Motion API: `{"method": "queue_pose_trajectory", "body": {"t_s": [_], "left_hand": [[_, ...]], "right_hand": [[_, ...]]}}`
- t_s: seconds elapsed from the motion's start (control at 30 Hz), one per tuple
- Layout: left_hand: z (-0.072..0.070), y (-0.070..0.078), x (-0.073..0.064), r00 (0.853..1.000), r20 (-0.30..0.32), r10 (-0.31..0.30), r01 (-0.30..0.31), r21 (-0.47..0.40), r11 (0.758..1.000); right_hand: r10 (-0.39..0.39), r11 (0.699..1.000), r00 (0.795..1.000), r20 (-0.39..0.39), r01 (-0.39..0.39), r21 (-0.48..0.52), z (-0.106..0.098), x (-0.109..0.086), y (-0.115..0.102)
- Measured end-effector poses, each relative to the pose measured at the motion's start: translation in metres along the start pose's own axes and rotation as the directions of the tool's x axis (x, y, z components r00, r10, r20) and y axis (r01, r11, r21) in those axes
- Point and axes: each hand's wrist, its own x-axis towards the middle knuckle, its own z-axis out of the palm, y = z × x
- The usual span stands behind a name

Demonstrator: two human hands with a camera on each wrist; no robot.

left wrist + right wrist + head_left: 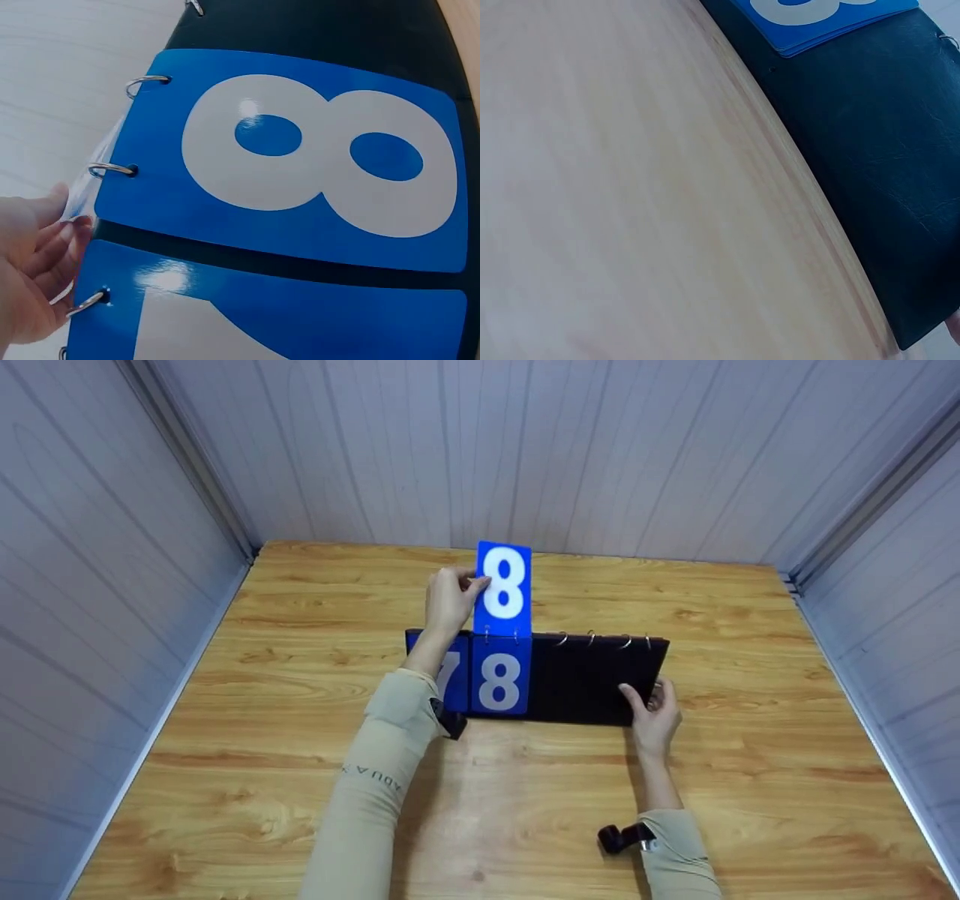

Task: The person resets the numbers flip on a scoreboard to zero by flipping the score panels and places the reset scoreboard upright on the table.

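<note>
A black flip scoreboard (pixel 577 682) stands tilted on the table, with metal rings along its top edge. My left hand (pixel 448 601) pinches the left edge of a blue number card (pixel 503 583) with a white 8, raised above that edge. Below it, another blue 8 card (pixel 500 682) lies against the board. Left of that is a blue 7 card (pixel 452 686), partly covered by my left forearm. My right hand (pixel 655 724) grips the board's right end, thumb on the front and fingers behind. Only a sliver of fingertip shows in the right wrist view.
The board stands on a wood-grain table (pixel 300 675). Pale panelled walls (pixel 480 450) enclose it at the back and both sides. Bare rings (pixel 592 637) stick up along the board's right half. Dark wrist cameras (pixel 611 840) are strapped over both sleeves.
</note>
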Motion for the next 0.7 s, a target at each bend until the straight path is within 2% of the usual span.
{"method": "queue_pose_trajectory", "body": {"t_s": [0.1,0.17,0.27,0.37,0.53,0.7], "left_hand": [[-0.001,-0.003,-0.001,1.000,0.025,-0.019,0.017,0.091,0.996],[-0.002,-0.006,-0.005,1.000,0.023,-0.007,0.004,0.118,0.993],[-0.003,-0.009,-0.013,0.999,-0.018,0.040,-0.038,0.118,0.992],[-0.004,-0.011,-0.025,0.991,-0.086,0.100,-0.091,0.101,0.991],[-0.002,-0.009,-0.048,0.956,-0.203,0.210,-0.202,0.057,0.978],[0.002,-0.007,-0.073,0.922,-0.277,0.268,-0.276,0.011,0.961]], "right_hand": [[0.000,1.000,1.000,0.007,0.000,-0.007,0.000,0.000,-0.003],[0.008,1.000,1.000,0.011,-0.008,-0.001,0.000,-0.001,-0.007],[0.014,1.000,1.000,0.011,-0.014,-0.005,0.000,-0.002,-0.010],[0.005,1.000,1.000,0.015,-0.005,-0.001,-0.001,-0.005,-0.023],[0.009,1.000,1.000,0.016,-0.009,-0.001,-0.001,-0.007,-0.028],[0.016,1.000,1.000,0.014,-0.016,0.004,-0.001,-0.006,-0.026]]}}
